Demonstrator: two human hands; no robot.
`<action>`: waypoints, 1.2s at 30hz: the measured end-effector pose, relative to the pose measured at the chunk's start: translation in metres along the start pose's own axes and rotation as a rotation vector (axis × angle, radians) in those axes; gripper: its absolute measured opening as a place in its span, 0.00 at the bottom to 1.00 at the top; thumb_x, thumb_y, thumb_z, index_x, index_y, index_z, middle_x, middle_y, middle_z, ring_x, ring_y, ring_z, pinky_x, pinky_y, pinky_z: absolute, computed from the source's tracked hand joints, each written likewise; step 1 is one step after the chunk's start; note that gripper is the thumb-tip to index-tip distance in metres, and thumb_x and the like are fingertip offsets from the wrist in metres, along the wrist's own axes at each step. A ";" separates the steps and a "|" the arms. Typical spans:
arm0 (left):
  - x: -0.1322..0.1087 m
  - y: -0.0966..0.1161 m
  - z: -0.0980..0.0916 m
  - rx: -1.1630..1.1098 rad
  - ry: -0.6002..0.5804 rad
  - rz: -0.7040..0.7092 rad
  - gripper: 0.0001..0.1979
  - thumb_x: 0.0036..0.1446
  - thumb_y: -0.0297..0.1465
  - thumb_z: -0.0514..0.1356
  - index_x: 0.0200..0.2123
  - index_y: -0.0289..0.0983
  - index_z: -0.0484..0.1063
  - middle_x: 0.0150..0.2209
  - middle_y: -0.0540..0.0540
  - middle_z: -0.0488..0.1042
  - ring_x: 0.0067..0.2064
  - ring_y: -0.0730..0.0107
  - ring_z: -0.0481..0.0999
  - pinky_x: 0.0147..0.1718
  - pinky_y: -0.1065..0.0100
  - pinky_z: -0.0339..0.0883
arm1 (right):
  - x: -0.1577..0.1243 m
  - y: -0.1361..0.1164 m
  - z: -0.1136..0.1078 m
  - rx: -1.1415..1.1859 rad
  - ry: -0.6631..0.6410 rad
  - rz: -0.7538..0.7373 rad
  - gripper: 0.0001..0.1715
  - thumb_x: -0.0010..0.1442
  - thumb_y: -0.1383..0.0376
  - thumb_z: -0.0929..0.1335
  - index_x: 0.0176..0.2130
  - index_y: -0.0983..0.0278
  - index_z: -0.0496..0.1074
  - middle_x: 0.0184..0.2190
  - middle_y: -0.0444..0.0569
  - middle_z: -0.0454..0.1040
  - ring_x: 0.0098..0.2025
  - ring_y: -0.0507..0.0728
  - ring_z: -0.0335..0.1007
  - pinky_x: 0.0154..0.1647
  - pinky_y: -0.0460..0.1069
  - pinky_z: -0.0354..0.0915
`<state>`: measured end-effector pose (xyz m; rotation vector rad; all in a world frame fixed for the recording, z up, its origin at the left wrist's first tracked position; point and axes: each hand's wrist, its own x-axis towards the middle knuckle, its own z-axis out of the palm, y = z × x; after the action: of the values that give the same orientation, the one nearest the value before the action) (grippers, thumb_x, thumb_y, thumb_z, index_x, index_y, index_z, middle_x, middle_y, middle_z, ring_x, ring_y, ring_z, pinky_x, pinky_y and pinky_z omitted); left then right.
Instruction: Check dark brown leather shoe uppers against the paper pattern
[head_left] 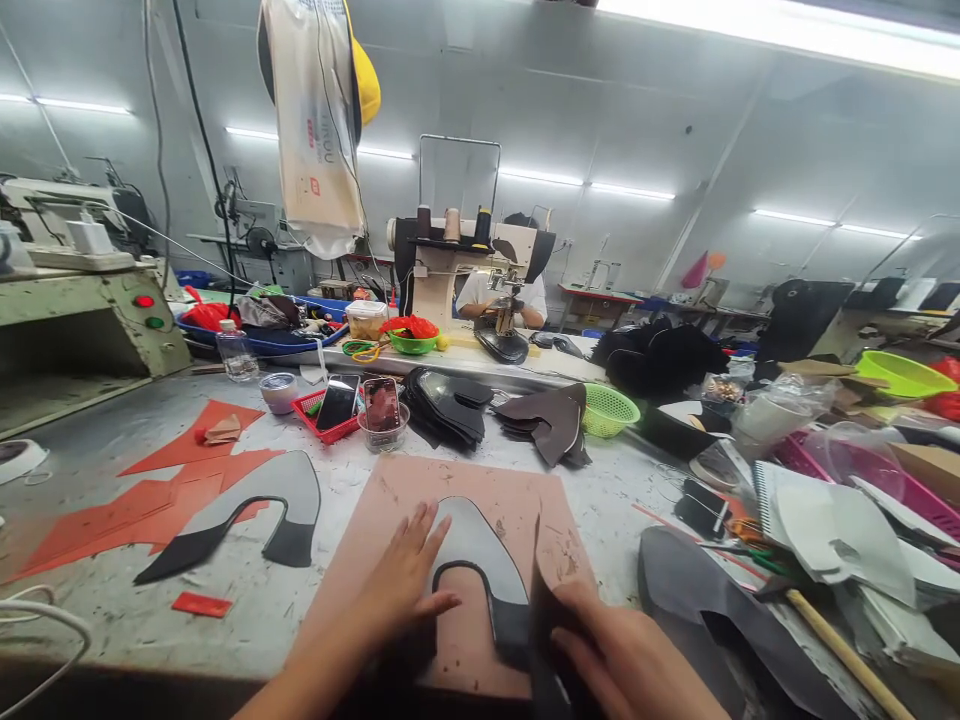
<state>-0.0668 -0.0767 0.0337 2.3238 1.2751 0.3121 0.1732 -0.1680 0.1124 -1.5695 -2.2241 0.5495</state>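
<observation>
A grey and black U-shaped shoe upper piece (pixel 480 535) lies flat on a pinkish board (pixel 386 505) in front of me. My left hand (pixel 405 575) rests on its left side, fingers stretched out. In my right hand (pixel 619 645) a dark, thin piece of shoe material (pixel 541 600) stands on edge, pinched between thumb and fingers beside the upper's right leg. Part of the dark piece is hidden behind that hand. Another grey and black upper piece (pixel 296 490) lies to the left, partly over orange sheets (pixel 142 510). Dark grey pieces (pixel 682 580) lie by my right forearm.
Stacked black pieces (pixel 446 405), dark brown pieces (pixel 544 415), a green basket (pixel 611 410) and phones (pixel 339 402) stand behind the board. A hammer handle (pixel 847 650) and white papers (pixel 840 540) crowd the right. Across the table a person works at a sewing machine (pixel 435 270).
</observation>
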 end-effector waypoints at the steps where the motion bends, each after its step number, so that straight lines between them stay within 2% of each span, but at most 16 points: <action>1: -0.001 0.006 -0.008 -0.107 0.020 0.026 0.45 0.45 0.54 0.52 0.60 0.35 0.43 0.62 0.36 0.36 0.62 0.51 0.34 0.57 0.48 0.33 | 0.000 -0.008 -0.006 0.074 -0.023 -0.068 0.13 0.55 0.64 0.59 0.39 0.59 0.67 0.31 0.47 0.76 0.33 0.56 0.72 0.31 0.46 0.63; 3: -0.004 0.019 -0.024 -0.386 0.020 0.103 0.50 0.40 0.55 0.56 0.60 0.36 0.40 0.62 0.37 0.40 0.62 0.51 0.37 0.57 0.50 0.36 | 0.005 -0.018 -0.016 0.244 -0.063 -0.158 0.10 0.54 0.64 0.61 0.37 0.58 0.68 0.30 0.45 0.75 0.32 0.54 0.70 0.32 0.45 0.63; 4: -0.004 0.025 -0.031 -0.545 -0.012 0.140 0.51 0.39 0.54 0.58 0.60 0.37 0.40 0.62 0.37 0.45 0.61 0.50 0.43 0.57 0.51 0.40 | 0.009 -0.019 -0.018 0.338 -0.063 -0.174 0.10 0.54 0.64 0.62 0.37 0.58 0.68 0.30 0.44 0.74 0.32 0.54 0.70 0.33 0.45 0.63; 7: -0.005 0.037 -0.044 -0.977 -0.143 0.137 0.45 0.40 0.48 0.62 0.58 0.37 0.49 0.54 0.38 0.62 0.53 0.50 0.62 0.51 0.53 0.55 | 0.033 -0.010 -0.015 0.659 0.026 -0.093 0.10 0.54 0.59 0.63 0.36 0.60 0.67 0.32 0.45 0.73 0.34 0.55 0.68 0.35 0.47 0.63; 8: -0.005 0.039 -0.045 -1.081 -0.144 0.083 0.41 0.42 0.45 0.62 0.57 0.38 0.52 0.52 0.40 0.65 0.51 0.52 0.65 0.49 0.56 0.59 | 0.042 -0.004 -0.009 0.770 0.051 -0.044 0.12 0.54 0.58 0.63 0.37 0.61 0.67 0.32 0.46 0.72 0.35 0.55 0.68 0.35 0.48 0.64; 10: -0.005 0.038 -0.043 -1.200 -0.061 -0.093 0.34 0.45 0.39 0.61 0.56 0.39 0.54 0.51 0.42 0.67 0.48 0.56 0.68 0.46 0.60 0.62 | 0.059 0.010 0.009 0.943 0.062 0.046 0.15 0.53 0.57 0.63 0.38 0.62 0.66 0.33 0.46 0.72 0.36 0.56 0.68 0.37 0.51 0.64; 12: -0.007 0.034 -0.035 -1.239 0.009 -0.300 0.33 0.47 0.36 0.59 0.56 0.41 0.52 0.51 0.43 0.67 0.45 0.60 0.71 0.41 0.63 0.65 | 0.070 0.023 0.033 0.989 0.053 0.131 0.16 0.53 0.60 0.62 0.42 0.62 0.66 0.37 0.47 0.72 0.40 0.57 0.68 0.42 0.53 0.63; 15: -0.011 0.023 -0.017 -1.145 -0.002 -0.516 0.32 0.49 0.35 0.54 0.58 0.42 0.47 0.49 0.43 0.68 0.38 0.62 0.74 0.33 0.64 0.68 | 0.072 0.035 0.069 0.882 0.072 0.252 0.21 0.51 0.66 0.62 0.47 0.61 0.64 0.46 0.49 0.69 0.49 0.57 0.63 0.50 0.53 0.58; 18: -0.010 0.012 -0.001 -0.915 0.087 -0.520 0.31 0.50 0.33 0.51 0.58 0.41 0.47 0.50 0.44 0.68 0.44 0.62 0.72 0.38 0.65 0.67 | 0.071 0.040 0.088 0.745 0.101 0.275 0.29 0.50 0.68 0.62 0.53 0.59 0.59 0.51 0.48 0.65 0.52 0.57 0.60 0.53 0.55 0.55; 21: 0.000 0.002 0.006 -0.590 0.180 -0.429 0.27 0.49 0.31 0.51 0.55 0.38 0.55 0.52 0.45 0.67 0.51 0.61 0.66 0.47 0.63 0.62 | 0.081 0.045 0.092 0.609 0.131 0.171 0.27 0.51 0.70 0.61 0.51 0.59 0.63 0.50 0.47 0.66 0.52 0.56 0.60 0.54 0.54 0.54; 25: 0.017 -0.011 0.007 -0.245 0.171 -0.320 0.21 0.50 0.30 0.50 0.48 0.35 0.67 0.49 0.44 0.69 0.51 0.63 0.67 0.51 0.65 0.57 | 0.099 0.054 0.090 0.438 0.113 0.117 0.21 0.52 0.71 0.61 0.46 0.63 0.69 0.44 0.51 0.71 0.48 0.56 0.64 0.52 0.52 0.57; 31: 0.023 -0.023 0.013 -0.109 0.154 -0.290 0.19 0.52 0.30 0.50 0.47 0.38 0.69 0.41 0.45 0.75 0.43 0.66 0.72 0.43 0.69 0.63 | 0.103 0.060 0.098 0.326 0.096 0.123 0.19 0.54 0.70 0.61 0.46 0.63 0.70 0.34 0.50 0.71 0.39 0.55 0.67 0.43 0.48 0.62; 36: 0.023 -0.024 0.014 -0.107 0.149 -0.291 0.19 0.52 0.30 0.50 0.47 0.39 0.68 0.37 0.46 0.75 0.40 0.66 0.73 0.40 0.70 0.64 | 0.100 0.061 0.099 0.290 0.086 0.130 0.19 0.55 0.69 0.61 0.47 0.64 0.69 0.32 0.49 0.69 0.37 0.54 0.66 0.41 0.47 0.61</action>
<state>-0.0661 -0.0499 0.0086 2.0225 1.6047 0.4489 0.1404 -0.0648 0.0033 -1.5582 -1.8904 0.7869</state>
